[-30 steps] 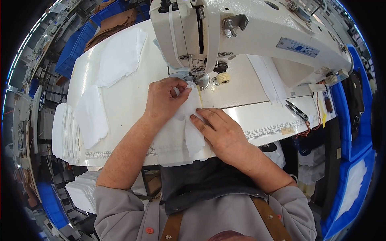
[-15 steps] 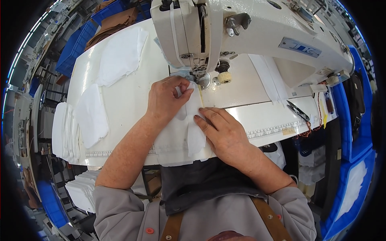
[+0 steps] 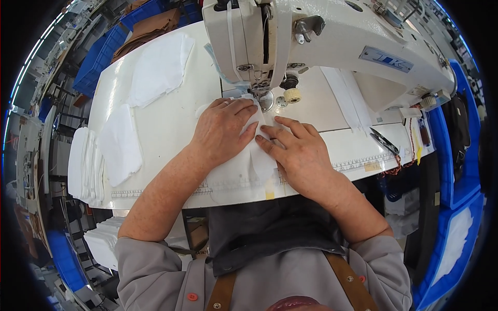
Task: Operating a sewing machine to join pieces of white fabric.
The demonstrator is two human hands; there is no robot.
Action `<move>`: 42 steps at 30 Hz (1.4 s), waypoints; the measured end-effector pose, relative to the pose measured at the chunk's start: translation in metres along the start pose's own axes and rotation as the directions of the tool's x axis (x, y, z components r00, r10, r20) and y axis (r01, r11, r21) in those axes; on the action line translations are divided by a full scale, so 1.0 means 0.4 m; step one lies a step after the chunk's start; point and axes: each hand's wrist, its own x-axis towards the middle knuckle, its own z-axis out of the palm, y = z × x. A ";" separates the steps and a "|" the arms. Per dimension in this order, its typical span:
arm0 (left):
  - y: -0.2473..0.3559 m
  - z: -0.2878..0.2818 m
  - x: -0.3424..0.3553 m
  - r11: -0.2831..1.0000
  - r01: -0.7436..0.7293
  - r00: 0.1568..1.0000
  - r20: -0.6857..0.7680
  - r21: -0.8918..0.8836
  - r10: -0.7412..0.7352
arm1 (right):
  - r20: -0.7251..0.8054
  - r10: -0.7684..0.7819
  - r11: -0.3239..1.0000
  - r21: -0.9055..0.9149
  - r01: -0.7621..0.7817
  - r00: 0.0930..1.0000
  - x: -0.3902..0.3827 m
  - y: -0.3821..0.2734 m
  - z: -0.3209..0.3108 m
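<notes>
One white cloth piece (image 3: 261, 161) lay on the pale surface (image 3: 171, 119), its far end near the needle area of a sewing machine (image 3: 332, 41). Of the hands, the left (image 3: 225, 129) rested over the cloth, fingers bent and thumb apart; whether it pinched any fabric could not be told. The right (image 3: 301, 155) was open, fingers spread beside the cloth's right edge. Black snips (image 3: 385, 142) lay farther right; loose white pieces (image 3: 161, 67) lay left.
</notes>
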 end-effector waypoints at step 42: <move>-0.026 0.002 -0.006 0.998 0.053 0.990 0.130 -0.019 -0.051 | -0.150 0.524 0.606 0.758 -0.242 0.839 0.132 0.221 0.012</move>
